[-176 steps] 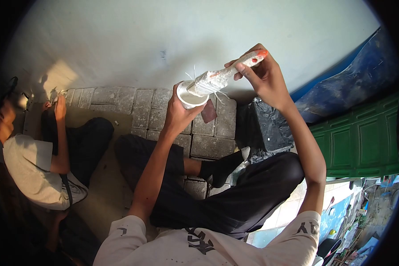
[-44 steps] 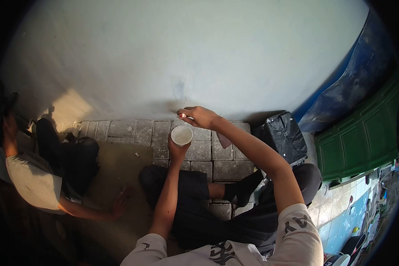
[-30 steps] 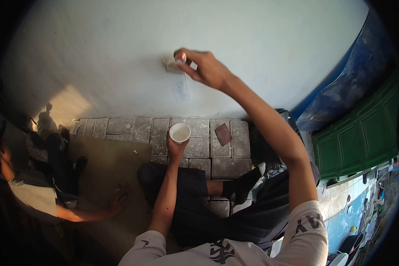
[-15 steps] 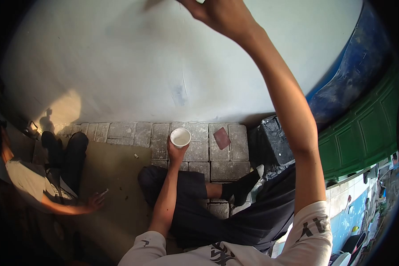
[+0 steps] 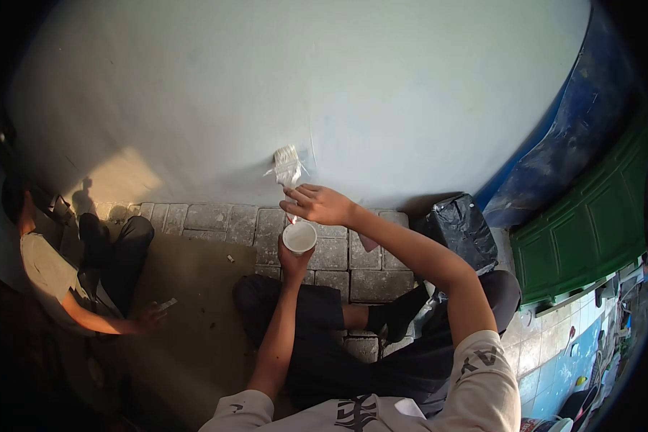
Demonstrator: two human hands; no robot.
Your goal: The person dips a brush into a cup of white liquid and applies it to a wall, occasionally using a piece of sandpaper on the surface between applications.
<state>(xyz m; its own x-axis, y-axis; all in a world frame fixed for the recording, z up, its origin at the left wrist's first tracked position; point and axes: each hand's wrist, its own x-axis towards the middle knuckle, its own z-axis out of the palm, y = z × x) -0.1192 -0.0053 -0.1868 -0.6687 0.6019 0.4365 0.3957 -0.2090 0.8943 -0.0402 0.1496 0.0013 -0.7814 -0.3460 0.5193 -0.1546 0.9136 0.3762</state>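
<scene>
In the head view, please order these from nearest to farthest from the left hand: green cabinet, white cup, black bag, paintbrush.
1. white cup: held in the left hand.
2. paintbrush: just above the cup, against the wall.
3. black bag: to the right, on the paving.
4. green cabinet: far right, beyond the bag.

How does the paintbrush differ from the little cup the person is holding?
The paintbrush is in the right hand, bristles up against the wall; the cup sits upright in the left hand, lower down. The paintbrush is long and flat, the cup round and open. Both look white with paint.
</scene>
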